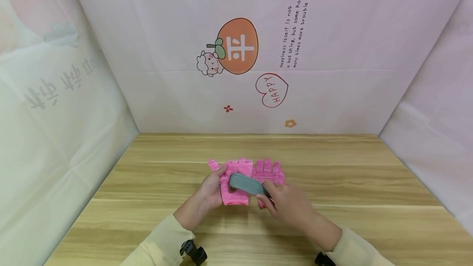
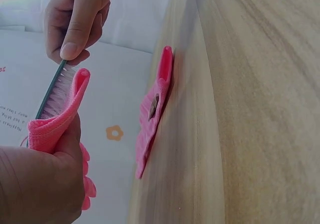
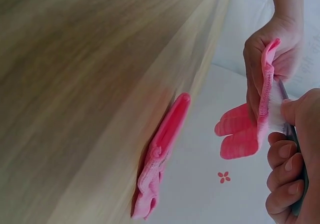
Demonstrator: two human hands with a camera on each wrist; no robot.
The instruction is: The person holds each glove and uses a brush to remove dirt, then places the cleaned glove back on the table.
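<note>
My left hand (image 1: 210,190) holds a pink knit glove (image 1: 236,199) by its side, raised above the table, with the thumb over the near face. In my right hand (image 1: 295,206) is a brush (image 1: 245,184) with a flat grey-green back, gripped by its handle. Its white bristles (image 2: 59,91) press against the glove near the cuff, as the left wrist view shows. Part of a brown smudge (image 1: 232,189) shows beside the brush head. A second pink glove (image 2: 150,129) lies on the table to the right, and it bears a brown patch (image 2: 153,106).
The wood-grain table (image 1: 166,167) runs back to a white printed backdrop (image 1: 166,73). White sheets also hang on the left and right. Black straps with cameras (image 1: 194,253) sit at the wrists, over cream sleeves (image 1: 162,241).
</note>
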